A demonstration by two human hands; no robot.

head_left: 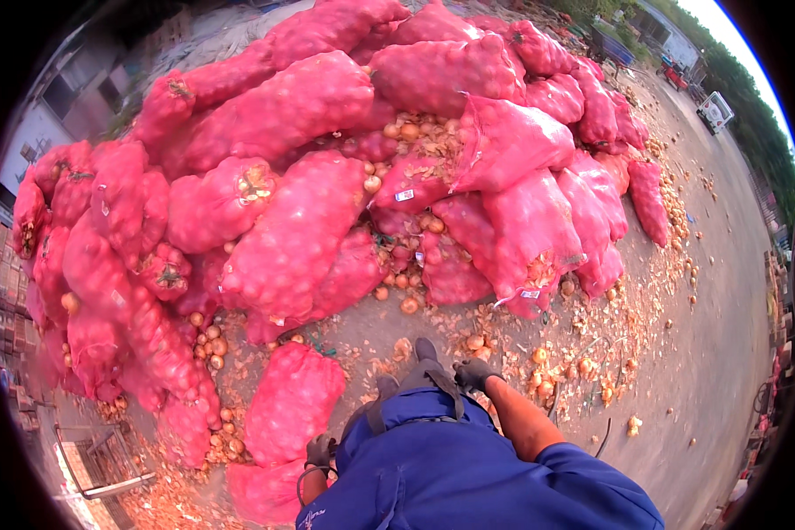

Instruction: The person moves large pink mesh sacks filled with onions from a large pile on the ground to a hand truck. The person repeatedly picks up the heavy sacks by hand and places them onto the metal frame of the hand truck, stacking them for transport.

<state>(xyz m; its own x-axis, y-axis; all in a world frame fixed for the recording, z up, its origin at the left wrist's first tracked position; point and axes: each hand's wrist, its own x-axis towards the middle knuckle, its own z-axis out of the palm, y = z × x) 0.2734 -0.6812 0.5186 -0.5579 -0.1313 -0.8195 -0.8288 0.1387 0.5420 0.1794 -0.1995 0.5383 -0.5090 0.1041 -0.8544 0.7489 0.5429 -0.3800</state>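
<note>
Near my waist, my right hand (475,374), in a dark glove, has curled fingers beside a dark strap (450,389); what they hold, if anything, is unclear. My left hand (321,451), also dark-gloved, is low beside my blue clothing (415,468), partly hidden, with a thin dark loop below it. A red mesh sack of onions (293,397) lies just left of me, with another sack (256,490) below it. Loose onions (543,380) and papery skins are scattered right of my boots (426,352).
A large pile of red onion sacks (291,230) spreads across the front and left. Paved ground (698,371) runs along the right toward parked vehicles (714,110). A metal frame (106,486) stands at the lower left, near stacked crates (4,291). Buildings (40,141) and trees edge the yard.
</note>
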